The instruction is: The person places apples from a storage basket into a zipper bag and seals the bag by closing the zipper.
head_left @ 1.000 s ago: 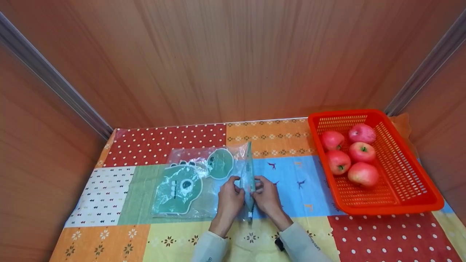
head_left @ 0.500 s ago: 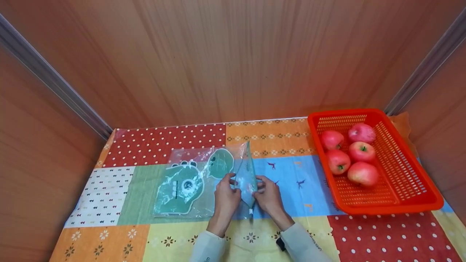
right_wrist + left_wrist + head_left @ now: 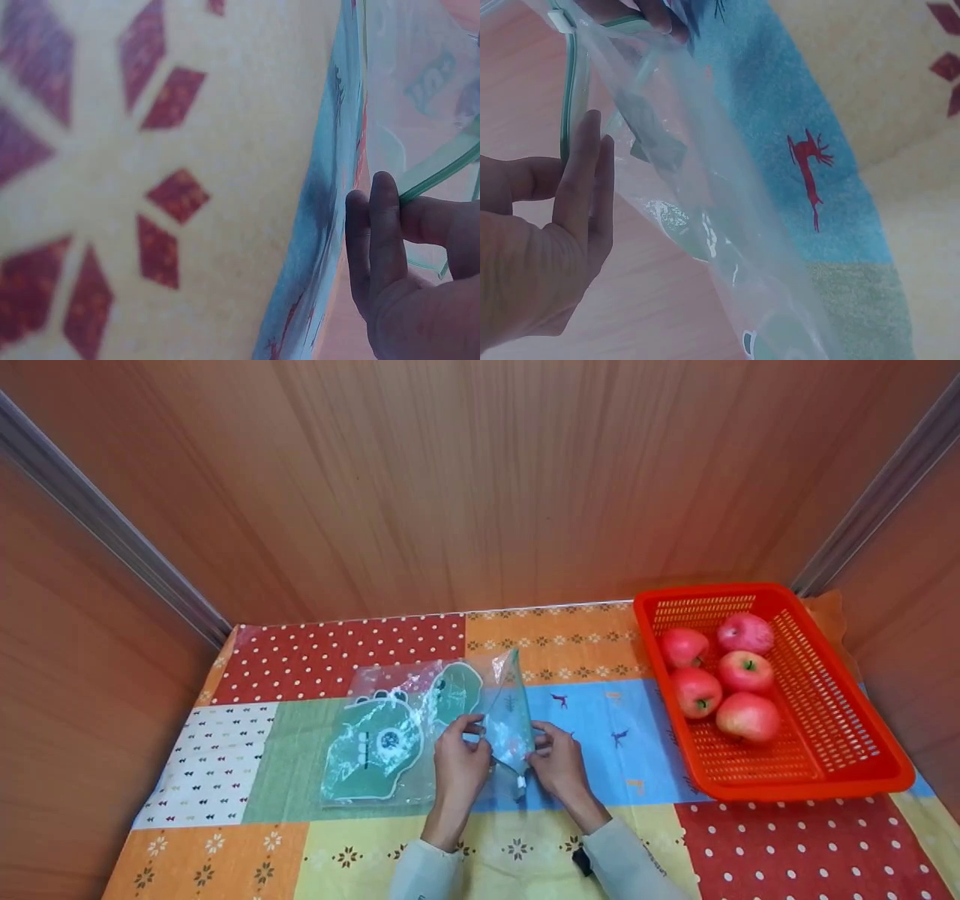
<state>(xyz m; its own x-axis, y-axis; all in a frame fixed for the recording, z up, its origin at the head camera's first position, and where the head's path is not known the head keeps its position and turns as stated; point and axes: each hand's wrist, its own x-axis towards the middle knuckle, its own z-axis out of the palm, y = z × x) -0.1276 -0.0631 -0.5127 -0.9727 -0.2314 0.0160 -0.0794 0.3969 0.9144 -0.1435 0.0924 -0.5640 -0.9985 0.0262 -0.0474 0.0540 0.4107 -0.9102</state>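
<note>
A clear zip bag (image 3: 420, 727) (green cartoon print) lies mid-table (image 3: 225, 750). The left hand (image 3: 461, 757) pinches one side of its raised mouth, the right hand (image 3: 559, 761) pinches the other. Right: orange basket (image 3: 810, 780) holding apples (image 3: 712, 675).

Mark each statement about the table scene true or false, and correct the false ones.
1. Both hands, left hand and right hand, hold the clear plastic zip bag with green print. True.
2. The orange plastic basket holds two apples. False: five red apples lie in it.
3. The basket stands at the left of the patchwork tablecloth. False: it stands at the right.
4. The bag's mouth edge is lifted off the cloth. True.
</note>
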